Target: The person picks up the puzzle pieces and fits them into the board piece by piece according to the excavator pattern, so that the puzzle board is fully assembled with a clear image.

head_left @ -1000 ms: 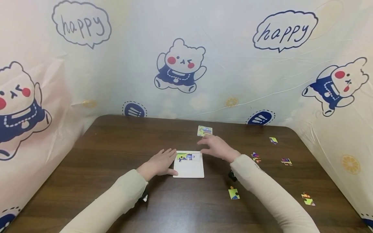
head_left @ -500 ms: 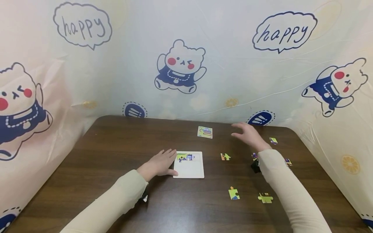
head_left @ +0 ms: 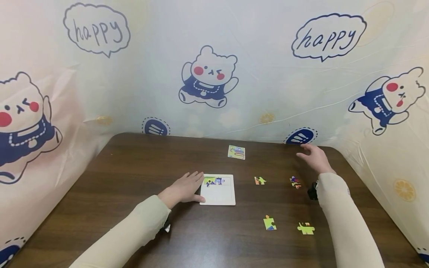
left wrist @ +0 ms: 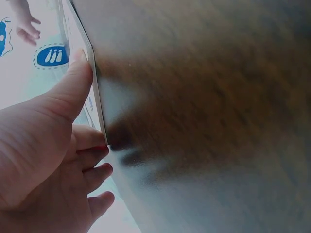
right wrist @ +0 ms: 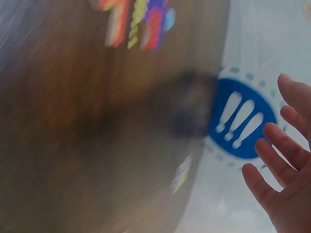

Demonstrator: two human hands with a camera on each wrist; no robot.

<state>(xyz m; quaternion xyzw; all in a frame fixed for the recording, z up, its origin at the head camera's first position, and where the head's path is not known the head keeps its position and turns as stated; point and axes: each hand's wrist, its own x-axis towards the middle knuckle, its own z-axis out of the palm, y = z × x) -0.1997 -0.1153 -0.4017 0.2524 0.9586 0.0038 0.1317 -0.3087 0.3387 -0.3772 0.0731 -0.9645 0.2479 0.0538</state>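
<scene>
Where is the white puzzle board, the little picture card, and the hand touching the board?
white puzzle board [head_left: 219,196], head view, bare lower part.
picture card [head_left: 236,152], head view, middle of card.
left hand [head_left: 184,188], head view, back of hand.

A makeshift recording booth: cartoon-bear sheeting [head_left: 207,76] (printed "happy") walls in a dark wooden table [head_left: 140,163].

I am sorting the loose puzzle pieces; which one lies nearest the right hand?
The multicoloured piece just below the right hand; the others lie farther left or nearer the table's front.

Bare table [head_left: 134,175] lies left of the tray [head_left: 218,197]; rightward, scattered pieces [head_left: 259,181] (perhaps more hidden) crowd passage.
</scene>
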